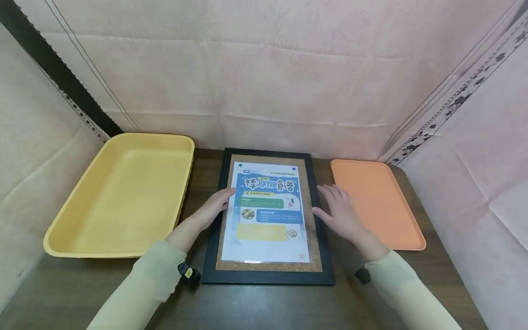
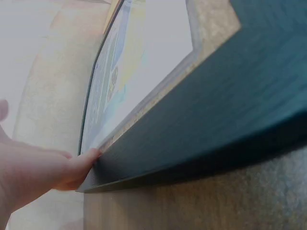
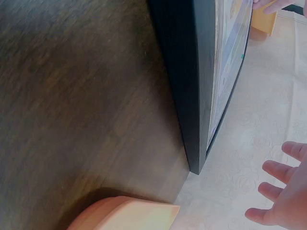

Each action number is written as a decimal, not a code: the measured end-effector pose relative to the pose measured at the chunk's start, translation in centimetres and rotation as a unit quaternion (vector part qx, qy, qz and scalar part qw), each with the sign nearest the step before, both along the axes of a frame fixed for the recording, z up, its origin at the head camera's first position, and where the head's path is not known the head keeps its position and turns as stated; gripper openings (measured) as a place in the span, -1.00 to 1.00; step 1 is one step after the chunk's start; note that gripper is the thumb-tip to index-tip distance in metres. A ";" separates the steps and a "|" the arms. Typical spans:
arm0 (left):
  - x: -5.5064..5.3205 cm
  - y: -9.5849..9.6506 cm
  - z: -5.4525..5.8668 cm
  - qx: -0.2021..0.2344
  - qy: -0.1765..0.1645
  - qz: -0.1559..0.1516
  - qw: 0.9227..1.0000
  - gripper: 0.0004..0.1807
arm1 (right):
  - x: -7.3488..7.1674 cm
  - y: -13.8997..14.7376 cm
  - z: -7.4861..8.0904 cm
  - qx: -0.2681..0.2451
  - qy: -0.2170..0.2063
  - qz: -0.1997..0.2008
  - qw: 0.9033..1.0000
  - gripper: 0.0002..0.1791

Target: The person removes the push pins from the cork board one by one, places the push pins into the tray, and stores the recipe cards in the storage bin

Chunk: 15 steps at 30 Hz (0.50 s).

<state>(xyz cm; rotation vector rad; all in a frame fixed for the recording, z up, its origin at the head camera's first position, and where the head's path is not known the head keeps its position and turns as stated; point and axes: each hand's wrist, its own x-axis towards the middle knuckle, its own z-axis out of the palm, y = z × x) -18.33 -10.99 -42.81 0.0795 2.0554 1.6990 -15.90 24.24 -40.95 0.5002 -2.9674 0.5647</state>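
Note:
A black-bordered picture frame [image 1: 272, 277] lies on the brown table, showing a cork-coloured margin and a blue-and-white printed sheet [image 1: 264, 250] with Chinese lettering. At its left border is my left hand [image 1: 212, 210], fingers extended, the fingertips reaching over the edge near the sheet. In the left wrist view, a fingertip [image 2: 96, 153] of that hand meets the frame's side. My right hand [image 1: 340, 213] hovers by the right border, fingers straight and thumb spread apart, holding nothing. The right wrist view shows its spread fingers [image 3: 278, 172] apart from the frame's black side [image 3: 192, 96].
To the left stands a large yellow tray [image 1: 119, 197] with a raised rim. A flat orange tray [image 1: 381, 206] lies to the right, partly behind the right hand. Pale cloth [image 1: 264, 82] hangs around the back and sides of the brown table [image 1: 255, 309].

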 end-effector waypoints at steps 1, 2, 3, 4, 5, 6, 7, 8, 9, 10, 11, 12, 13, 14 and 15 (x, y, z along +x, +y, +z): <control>-0.1 0.1 -0.1 0.000 -0.004 0.010 1.000 -0.32 | 0.1 0.0 -0.1 0.000 -0.002 -0.001 1.000 -0.29; -0.2 0.2 -0.2 -0.005 -0.011 0.024 1.000 -0.35 | 0.1 0.0 -0.1 0.001 -0.005 -0.002 1.000 -0.31; -0.2 0.4 -0.4 -0.020 -0.012 0.036 0.999 -0.36 | 0.2 0.0 -0.2 0.003 -0.008 -0.003 1.000 -0.33; -0.3 0.6 -0.5 -0.035 -0.013 0.046 0.998 -0.38 | 0.3 0.0 -0.2 0.002 -0.012 -0.004 1.000 -0.35; -0.4 0.8 -0.7 -0.056 -0.009 0.055 0.997 -0.40 | 0.3 -0.1 -0.3 0.002 -0.017 -0.006 1.000 -0.38; -0.5 0.9 -0.9 -0.080 -0.004 0.063 0.995 -0.41 | 0.4 -0.1 -0.3 0.001 -0.024 -0.008 1.000 -0.40; -0.7 1.1 -1.0 -0.103 0.003 0.070 0.992 -0.42 | 0.5 -0.2 -0.3 -0.004 -0.034 -0.009 0.999 -0.42; -0.8 1.2 -1.2 -0.127 0.011 0.077 0.989 -0.43 | 0.6 -0.3 -0.2 -0.011 -0.049 -0.009 0.999 -0.45; -0.9 1.3 -1.4 -0.145 0.023 0.083 0.986 -0.45 | 0.7 -0.4 -0.2 -0.023 -0.070 -0.008 0.997 -0.48; -1.1 1.2 -1.5 -0.159 0.032 0.092 0.982 -0.48 | 0.8 -0.5 -0.1 -0.037 -0.093 -0.007 0.995 -0.51; -1.3 1.2 -1.6 -0.171 0.041 0.101 0.979 -0.50 | 0.9 -0.6 -0.1 -0.056 -0.119 -0.005 0.991 -0.55; -1.5 1.1 -1.7 -0.178 0.050 0.110 0.977 -0.52 | 1.1 -0.7 -0.1 -0.077 -0.146 -0.003 0.986 -0.58; -1.6 0.9 -1.7 -0.183 0.058 0.116 0.974 -0.54 | 1.3 -0.9 -0.1 -0.098 -0.173 0.002 0.980 -0.61; -1.7 0.8 -1.8 -0.186 0.063 0.119 0.973 -0.56 | 1.5 -1.0 -0.1 -0.116 -0.198 0.008 0.973 -0.64; -1.8 0.7 -1.8 -0.187 0.067 0.121 0.972 -0.57 | 1.8 -1.1 -0.2 -0.133 -0.220 0.014 0.966 -0.66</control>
